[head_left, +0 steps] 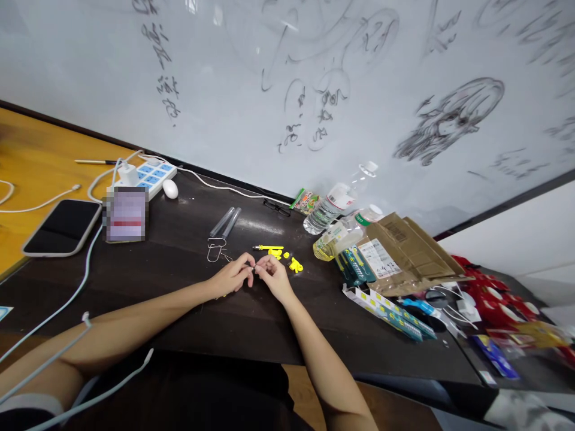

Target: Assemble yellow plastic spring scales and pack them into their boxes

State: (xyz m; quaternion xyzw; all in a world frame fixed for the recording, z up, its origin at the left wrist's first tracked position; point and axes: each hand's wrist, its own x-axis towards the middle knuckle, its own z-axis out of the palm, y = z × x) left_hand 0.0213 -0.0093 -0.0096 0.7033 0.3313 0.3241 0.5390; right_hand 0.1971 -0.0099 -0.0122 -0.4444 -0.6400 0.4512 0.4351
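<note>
Over the dark table, my left hand (234, 274) and my right hand (273, 275) meet at the fingertips. Both are pinched around a tiny piece between them, too small to make out. Just beyond my right hand lie several yellow plastic parts (295, 265) and a thin yellow stick with a dark metallic tip (268, 247). Bent metal wire pieces (216, 250) rest past my left hand. Behind these are two clear tubes (231, 223), side by side. A bit of yellow shows under my left hand, mostly hidden.
Two bottles (330, 206), flattened cardboard (404, 248) and green-and-white boxes (389, 314) stand to the right. At left are a power strip (155, 176), a phone (63, 226) and loose white cables. Black glasses (277, 208) lie near the whiteboard (233, 90).
</note>
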